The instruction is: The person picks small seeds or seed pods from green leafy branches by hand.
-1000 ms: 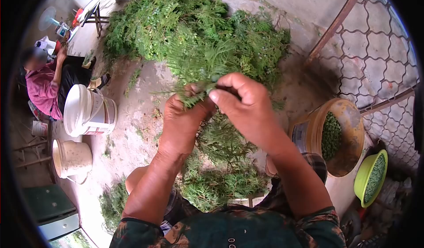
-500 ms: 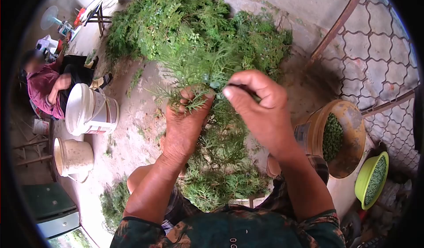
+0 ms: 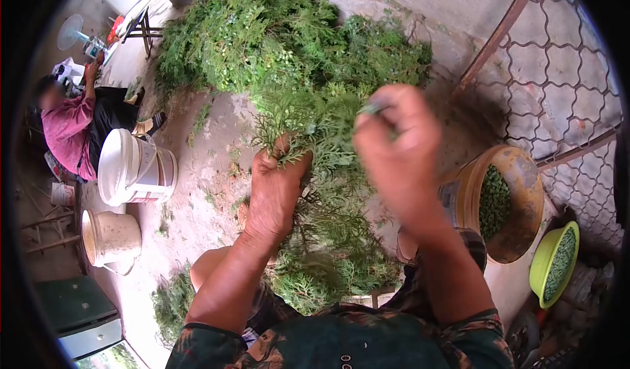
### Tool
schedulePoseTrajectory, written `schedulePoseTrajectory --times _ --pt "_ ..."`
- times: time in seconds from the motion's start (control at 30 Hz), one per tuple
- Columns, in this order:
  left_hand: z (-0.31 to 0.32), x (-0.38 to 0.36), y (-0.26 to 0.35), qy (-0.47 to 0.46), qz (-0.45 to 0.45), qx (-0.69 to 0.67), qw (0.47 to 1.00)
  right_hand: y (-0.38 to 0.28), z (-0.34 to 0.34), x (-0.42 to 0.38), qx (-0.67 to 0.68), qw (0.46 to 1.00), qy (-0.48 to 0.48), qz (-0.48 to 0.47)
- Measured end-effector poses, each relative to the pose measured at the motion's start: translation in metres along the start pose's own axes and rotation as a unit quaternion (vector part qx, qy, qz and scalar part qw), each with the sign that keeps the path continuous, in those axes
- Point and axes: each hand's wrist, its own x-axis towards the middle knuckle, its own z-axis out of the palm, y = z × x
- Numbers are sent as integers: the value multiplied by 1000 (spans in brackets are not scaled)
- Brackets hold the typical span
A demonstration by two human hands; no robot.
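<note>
My left hand (image 3: pixel 275 188) is closed round a leafy evergreen branch (image 3: pixel 289 127), whose scaly sprays fan out above and beside the fingers. A small bluish-green cone (image 3: pixel 310 129) shows on the foliage. To the right, apart from the branch, my right hand (image 3: pixel 401 147) is blurred by motion, thumb and fingers pinched together. A bit of green, apparently a small cone (image 3: pixel 373 108), shows at its fingertips. Below the hands, more cut branches (image 3: pixel 328 270) lie between my legs.
A big branch heap (image 3: pixel 275 34) lies against the wall. At right stand a tipped bucket (image 3: pixel 518 228) and a lime-green basin (image 3: pixel 539 267), both holding green cones. White bucket (image 3: pixel 118 165) and cream bucket (image 3: pixel 111 238) stand left, near a seated person (image 3: pixel 69 129).
My right hand has moved right and slightly up, away from the branch, with a green bit at its fingertips. My left hand keeps its hold. The seated person's arm has risen toward the fan.
</note>
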Motion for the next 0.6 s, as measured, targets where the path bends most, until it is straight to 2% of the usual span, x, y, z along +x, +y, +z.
schedulePoseTrajectory --times 0.03,0.07,0.1,0.17,0.23,0.27,0.3,0.33,0.37,0.4,0.43,0.5,0.53,0.57,0.6 --pt "6 1 -7 2 -2 -1 1000 -7 -12 7 1 1000 -2 -1" --pt "17 3 -19 -1 31 -35 999 -19 -28 18 269 945 -30 186" --pt "19 2 -21 -4 49 -51 997 -29 -37 23 506 785 -54 353" --pt "17 -1 -16 22 77 -30 996 -33 -32 18 490 792 -41 362" --pt "6 1 1 53 88 6 995 -31 -24 13 319 878 -134 332" --pt "0 6 11 27 -46 -275 960 -28 -17 8 161 948 -152 229" --pt "-3 8 17 -4 -175 -528 831 -17 -5 1 95 981 -133 103" --pt "6 8 10 36 -99 -500 859 -14 -3 -3 7 982 -171 76" --pt "10 9 7 35 -99 -500 860 -10 -2 -7 -48 978 -199 35" --pt "14 8 5 55 -53 -476 876 -7 -2 -10 -100 970 -223 -10" --pt "19 8 3 74 -7 -451 890 -7 -2 -10 -101 970 -222 -7" --pt "19 9 -4 70 28 -448 891 -10 -3 -8 89 981 -132 108" --pt "7 9 -5 22 -60 -419 906 -27 -22 8 262 917 -101 285" --pt "8 9 -4 9 -120 -491 863 -24 -38 19 354 892 -55 277" --pt "10 8 -4 7 -182 -563 806 -23 -51 33 516 799 -14 307"
